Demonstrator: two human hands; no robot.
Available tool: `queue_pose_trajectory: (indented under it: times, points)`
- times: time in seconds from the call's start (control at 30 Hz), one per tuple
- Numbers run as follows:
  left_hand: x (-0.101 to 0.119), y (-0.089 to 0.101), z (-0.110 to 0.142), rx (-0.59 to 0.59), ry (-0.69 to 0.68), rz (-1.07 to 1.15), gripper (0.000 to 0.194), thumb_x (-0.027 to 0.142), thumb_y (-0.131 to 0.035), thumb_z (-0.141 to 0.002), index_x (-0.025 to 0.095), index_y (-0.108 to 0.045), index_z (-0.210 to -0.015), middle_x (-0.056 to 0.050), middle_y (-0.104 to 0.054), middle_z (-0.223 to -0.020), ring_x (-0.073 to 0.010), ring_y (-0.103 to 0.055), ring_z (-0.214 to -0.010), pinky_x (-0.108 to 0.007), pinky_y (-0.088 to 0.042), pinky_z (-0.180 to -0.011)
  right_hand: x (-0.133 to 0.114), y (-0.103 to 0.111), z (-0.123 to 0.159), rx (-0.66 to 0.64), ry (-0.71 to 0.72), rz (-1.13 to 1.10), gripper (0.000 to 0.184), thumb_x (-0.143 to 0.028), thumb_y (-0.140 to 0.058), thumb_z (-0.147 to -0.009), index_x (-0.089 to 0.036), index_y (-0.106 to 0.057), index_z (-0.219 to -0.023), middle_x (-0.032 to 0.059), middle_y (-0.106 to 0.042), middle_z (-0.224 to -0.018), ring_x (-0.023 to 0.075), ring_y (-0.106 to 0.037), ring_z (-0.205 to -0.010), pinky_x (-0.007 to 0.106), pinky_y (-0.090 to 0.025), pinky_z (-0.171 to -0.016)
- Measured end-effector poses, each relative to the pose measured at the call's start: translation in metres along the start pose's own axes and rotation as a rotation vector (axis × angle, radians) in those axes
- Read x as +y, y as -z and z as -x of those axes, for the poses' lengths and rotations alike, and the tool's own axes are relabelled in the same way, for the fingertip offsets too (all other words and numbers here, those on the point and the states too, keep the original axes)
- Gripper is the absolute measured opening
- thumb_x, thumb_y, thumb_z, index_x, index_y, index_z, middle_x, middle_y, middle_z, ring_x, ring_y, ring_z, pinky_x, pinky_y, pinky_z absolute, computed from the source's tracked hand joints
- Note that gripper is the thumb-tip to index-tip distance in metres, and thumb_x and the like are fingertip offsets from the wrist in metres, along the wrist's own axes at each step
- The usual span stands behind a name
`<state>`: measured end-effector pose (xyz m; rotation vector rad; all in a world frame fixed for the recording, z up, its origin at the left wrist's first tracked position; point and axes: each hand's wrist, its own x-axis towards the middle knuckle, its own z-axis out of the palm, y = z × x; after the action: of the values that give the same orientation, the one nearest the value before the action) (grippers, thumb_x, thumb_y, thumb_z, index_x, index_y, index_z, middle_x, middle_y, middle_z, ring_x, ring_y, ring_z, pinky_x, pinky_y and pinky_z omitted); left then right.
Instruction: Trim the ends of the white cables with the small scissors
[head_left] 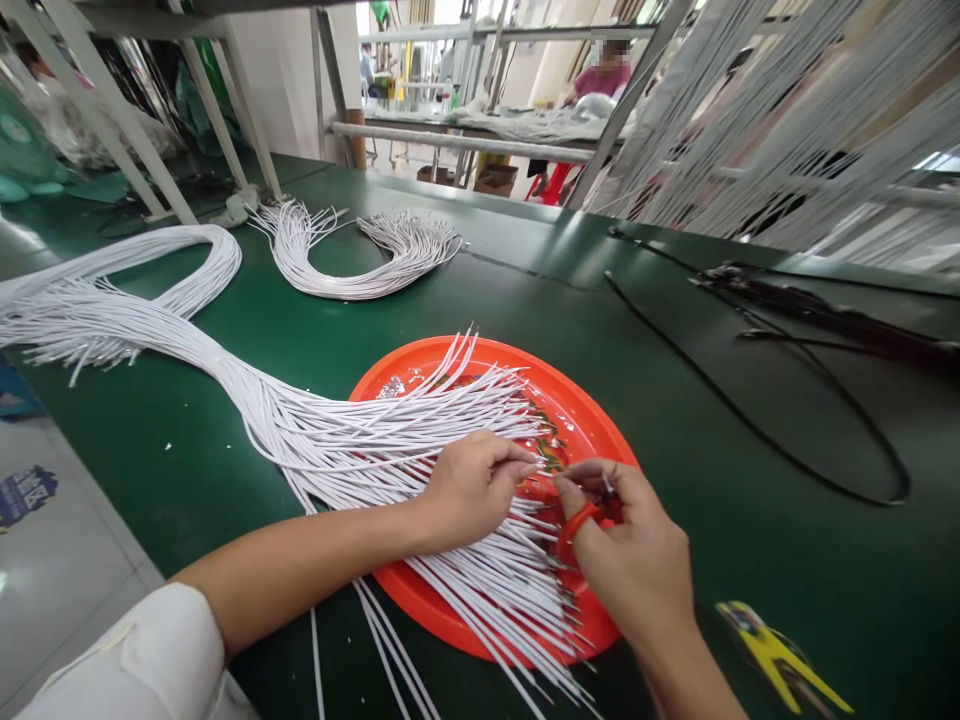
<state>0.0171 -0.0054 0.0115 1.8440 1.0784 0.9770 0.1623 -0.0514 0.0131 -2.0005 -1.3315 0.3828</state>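
A thick fan of white cords [315, 430] lies across a round orange-red tray [600, 420], their tipped ends pointing right. My left hand [472, 490] rests over the bundle, thumb and fingertips pinched on the end of one white cord. Just to its right, my right hand [637, 550] is closed, with what look like small scissors [579, 522] in it; an orange handle loop shows at the thumb, and most of the tool is hidden. The fingertips of both hands almost meet at the cord's tip.
More white cord bundles [352, 285] lie behind on the green table [525, 300]. Black cords [720, 410] are at the right. A yellow-handled tool [780, 655] sits near the front right. Hanging white cords [720, 120] and a metal frame [465, 143] stand behind; a person [604, 75] sits beyond.
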Motion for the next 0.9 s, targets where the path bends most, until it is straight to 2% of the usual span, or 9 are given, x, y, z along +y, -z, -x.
queue_pose_trajectory:
  times: [0.1,0.2,0.37,0.43,0.5,0.63,0.73,0.8,0.9]
  points:
    - [0.001,0.001,-0.001,-0.01,0.001,0.007,0.016,0.024,-0.053,-0.081,0.016,-0.067,-0.082,-0.003,-0.065,-0.077,-0.0125,-0.057,-0.073,-0.023,-0.044,-0.069,0.014,0.0,-0.009,0.101,-0.106,0.07,0.03,-0.048,-0.052,-0.067,-0.022,-0.055,-0.082,0.0031,-0.064,-0.073,0.0197,-0.058,-0.063,0.029,-0.04,-0.061]
    - [-0.001,0.001,-0.001,-0.082,-0.035,-0.065,0.017,0.024,-0.052,-0.082,0.017,-0.068,-0.086,-0.002,-0.066,-0.078,-0.012,-0.057,-0.074,-0.023,-0.044,-0.071,0.024,0.0,-0.016,0.146,-0.158,0.195,0.033,-0.048,-0.051,-0.069,-0.022,-0.055,-0.088,0.005,-0.064,-0.078,0.0229,-0.059,-0.069,0.031,-0.039,-0.063]
    - [-0.007,0.001,0.001,-0.378,-0.195,-0.396,0.024,0.016,-0.045,-0.083,0.018,-0.067,-0.091,-0.004,-0.066,-0.083,-0.0164,-0.058,-0.081,-0.027,-0.044,-0.076,0.025,-0.003,-0.022,0.032,-0.244,0.349,0.033,-0.046,-0.046,-0.073,-0.022,-0.057,-0.093,0.0071,-0.065,-0.075,0.0256,-0.058,-0.07,0.031,-0.035,-0.058]
    - [-0.009,0.002,0.001,-0.516,-0.228,-0.507,0.028,0.01,-0.043,-0.079,0.018,-0.066,-0.094,-0.005,-0.065,-0.084,-0.0177,-0.058,-0.081,-0.028,-0.044,-0.073,0.025,-0.004,-0.022,0.018,-0.233,0.351,0.031,-0.038,-0.043,-0.075,-0.023,-0.057,-0.098,0.0078,-0.066,-0.083,0.0256,-0.059,-0.074,0.03,-0.035,-0.059]
    - [-0.01,0.003,0.001,-0.587,-0.235,-0.544,0.031,0.008,-0.043,-0.078,0.018,-0.066,-0.096,-0.005,-0.064,-0.083,-0.0173,-0.058,-0.079,-0.026,-0.044,-0.07,0.026,-0.004,-0.022,0.021,-0.203,0.323,0.03,-0.032,-0.044,-0.074,-0.024,-0.057,-0.1,0.007,-0.067,-0.091,0.0256,-0.059,-0.079,0.03,-0.036,-0.061]
    - [-0.012,0.004,0.001,-0.568,-0.27,-0.533,0.026,0.012,-0.041,-0.081,0.017,-0.065,-0.088,-0.005,-0.065,-0.08,-0.0167,-0.058,-0.076,-0.026,-0.044,-0.069,0.028,-0.001,-0.02,0.044,-0.129,0.209,0.027,-0.031,-0.046,-0.072,-0.024,-0.057,-0.095,0.0038,-0.068,-0.096,0.0251,-0.061,-0.085,0.03,-0.039,-0.066]
    - [-0.013,0.003,0.002,-0.539,-0.277,-0.522,0.026,0.011,-0.039,-0.082,0.016,-0.063,-0.089,-0.005,-0.065,-0.081,-0.0168,-0.059,-0.077,-0.026,-0.044,-0.07,0.025,0.001,-0.019,0.057,-0.107,0.176,0.027,-0.037,-0.047,-0.071,-0.023,-0.058,-0.093,0.004,-0.069,-0.091,0.0249,-0.062,-0.082,0.031,-0.041,-0.065]
    - [-0.013,0.002,0.002,-0.509,-0.243,-0.512,0.027,0.01,-0.04,-0.081,0.016,-0.061,-0.095,-0.005,-0.066,-0.087,-0.0173,-0.059,-0.081,-0.026,-0.044,-0.072,0.021,-0.001,-0.016,-0.016,-0.058,0.157,0.027,-0.039,-0.048,-0.072,-0.023,-0.058,-0.092,0.0038,-0.069,-0.086,0.023,-0.062,-0.075,0.03,-0.042,-0.064]
    - [-0.012,0.002,0.002,-0.434,-0.136,-0.492,0.028,0.012,-0.04,-0.082,0.016,-0.057,-0.103,-0.006,-0.065,-0.095,-0.0181,-0.059,-0.087,-0.028,-0.045,-0.075,0.015,-0.007,-0.01,-0.198,0.109,0.176,0.027,-0.037,-0.047,-0.075,-0.023,-0.058,-0.095,0.0034,-0.068,-0.083,0.0213,-0.062,-0.072,0.03,-0.043,-0.064]
